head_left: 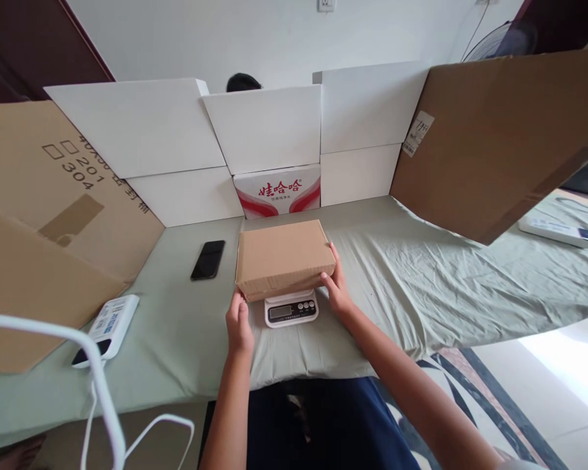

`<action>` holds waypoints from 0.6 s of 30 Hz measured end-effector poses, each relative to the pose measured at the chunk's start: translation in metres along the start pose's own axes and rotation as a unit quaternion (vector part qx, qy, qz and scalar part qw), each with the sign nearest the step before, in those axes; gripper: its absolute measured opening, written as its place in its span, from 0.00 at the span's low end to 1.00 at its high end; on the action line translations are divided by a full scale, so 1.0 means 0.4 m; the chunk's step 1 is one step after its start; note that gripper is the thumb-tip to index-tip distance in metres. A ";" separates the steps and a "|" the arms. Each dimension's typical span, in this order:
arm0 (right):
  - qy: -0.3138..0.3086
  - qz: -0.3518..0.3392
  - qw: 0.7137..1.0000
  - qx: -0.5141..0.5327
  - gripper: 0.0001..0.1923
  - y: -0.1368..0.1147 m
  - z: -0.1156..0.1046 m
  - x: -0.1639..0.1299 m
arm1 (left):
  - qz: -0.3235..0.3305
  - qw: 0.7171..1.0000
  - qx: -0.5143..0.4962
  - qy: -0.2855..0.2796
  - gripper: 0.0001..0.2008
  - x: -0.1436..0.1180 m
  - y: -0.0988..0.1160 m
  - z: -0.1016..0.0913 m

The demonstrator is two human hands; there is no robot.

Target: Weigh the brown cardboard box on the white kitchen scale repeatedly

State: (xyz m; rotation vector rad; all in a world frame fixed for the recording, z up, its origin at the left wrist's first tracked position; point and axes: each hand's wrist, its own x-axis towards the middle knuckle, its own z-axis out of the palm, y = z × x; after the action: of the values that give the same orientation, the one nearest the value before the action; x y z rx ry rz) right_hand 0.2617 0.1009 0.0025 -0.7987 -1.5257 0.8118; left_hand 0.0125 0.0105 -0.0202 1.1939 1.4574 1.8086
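Note:
A closed brown cardboard box (285,254) sits over a white digital kitchen scale (292,309), covering most of its top; whether it rests fully on the scale I cannot tell. My left hand (239,322) grips the box's near left corner, its thumb at the front edge and the other fingers partly hidden. On the right side, my right hand (336,281) is closed on the box, with the thumb on the near face and fingers along the side. The scale's display and buttons show in front of the box. A black smartphone (208,260) lies to the left.
White boxes (262,130) stand at the back, with a red-and-white printed carton (279,190) among them. Large cardboard panels flank the left (78,215) and right (494,143). A white power strip (112,326) lies left, another white device (556,230) far right. Green cloth (372,261) covers the surface.

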 end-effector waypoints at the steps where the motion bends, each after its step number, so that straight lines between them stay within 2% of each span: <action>1: 0.000 0.005 1.000 0.003 0.43 -0.001 -0.001 0.001 | 0.001 1.000 -0.002 -0.005 0.35 0.002 0.002 0.002; 7: 0.001 0.014 1.000 0.000 0.42 0.002 -0.003 0.000 | -0.001 1.000 -0.005 -0.004 0.34 0.000 0.014 0.009; 13: 0.032 0.008 0.999 0.014 0.43 0.006 -0.006 -0.005 | 0.022 0.999 -0.028 0.023 0.35 -0.010 0.018 0.012; 16: 0.013 0.022 0.999 0.023 0.41 -0.009 -0.008 -0.003 | 0.008 1.000 -0.019 0.003 0.37 -0.005 0.028 0.015; 18: 0.008 0.023 0.999 0.032 0.40 -0.026 -0.007 0.017 | 0.012 1.000 -0.014 -0.022 0.39 0.021 0.045 0.018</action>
State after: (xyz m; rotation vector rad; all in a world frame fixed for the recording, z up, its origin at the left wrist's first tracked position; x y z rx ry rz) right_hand 0.2636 0.1015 0.0150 -0.7941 -1.4650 0.8814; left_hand 0.0170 0.0158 -0.0005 1.2356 1.3942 1.8012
